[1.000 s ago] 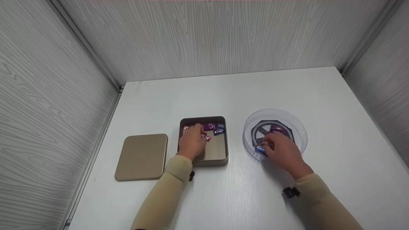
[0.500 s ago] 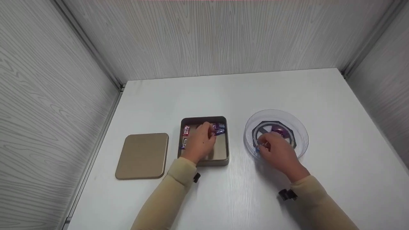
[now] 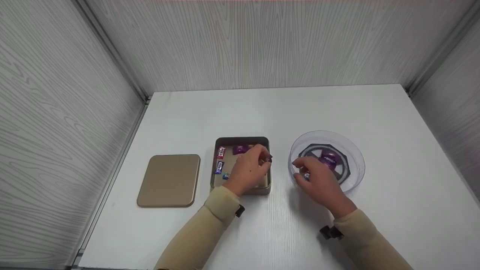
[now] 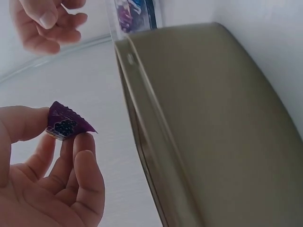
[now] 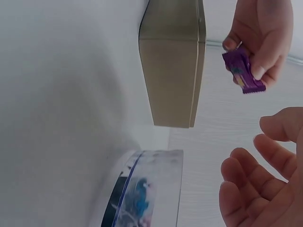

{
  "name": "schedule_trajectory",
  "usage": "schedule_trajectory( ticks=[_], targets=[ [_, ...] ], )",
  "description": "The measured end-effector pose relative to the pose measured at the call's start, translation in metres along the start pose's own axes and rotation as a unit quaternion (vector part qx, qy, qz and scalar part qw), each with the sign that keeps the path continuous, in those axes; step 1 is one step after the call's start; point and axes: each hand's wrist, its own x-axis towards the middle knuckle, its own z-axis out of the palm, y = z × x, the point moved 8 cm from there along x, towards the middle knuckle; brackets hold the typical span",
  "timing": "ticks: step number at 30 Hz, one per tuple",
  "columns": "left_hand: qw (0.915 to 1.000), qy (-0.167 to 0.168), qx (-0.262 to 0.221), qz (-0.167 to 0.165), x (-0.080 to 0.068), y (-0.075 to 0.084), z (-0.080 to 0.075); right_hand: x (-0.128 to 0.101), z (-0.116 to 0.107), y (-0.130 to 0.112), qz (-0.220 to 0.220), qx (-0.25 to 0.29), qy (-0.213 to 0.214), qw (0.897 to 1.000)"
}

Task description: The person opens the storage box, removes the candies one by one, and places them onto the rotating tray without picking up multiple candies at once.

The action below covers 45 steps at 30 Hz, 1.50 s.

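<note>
In the head view, my left hand point(image 3: 249, 168) is over the right side of an open gold tin point(image 3: 264, 191). Between thumb and fingertips it pinches a purple-wrapped candy point(image 4: 66, 122), dark berries printed on the wrapper. Several candies lie in the tin, among them a red one point(image 3: 221, 152), a blue one point(image 3: 219, 167) and a purple one point(image 3: 240, 149); my left hand hides others. My right hand point(image 3: 322, 183) is over the near left part of a round clear container point(image 3: 354, 180), fingers loosely bent and holding nothing. Purple-wrapped candies point(image 3: 328, 159) are inside that container, with a blue one point(image 5: 141, 198) too.
Left of the tin, its gold square lid point(image 3: 168, 180) lies flat on the white table point(image 3: 255, 112). Grainy pale panels point(image 3: 243, 45) enclose the table at the back and both sides. A strip of bare tabletop separates the tin from the clear container.
My left hand has moved right across the tin and now holds a purple candy up near its right rim. My right hand has shifted slightly left, its thumb and fingers now spread apart.
</note>
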Motion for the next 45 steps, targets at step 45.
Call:
schedule_trajectory(
  ticks=[45],
  targets=[
    [0.9933,-0.062,-0.086,0.046,-0.008,0.031,0.031,-0.001,0.013,-0.014,0.011,0.109,0.012,0.994]
  ],
)
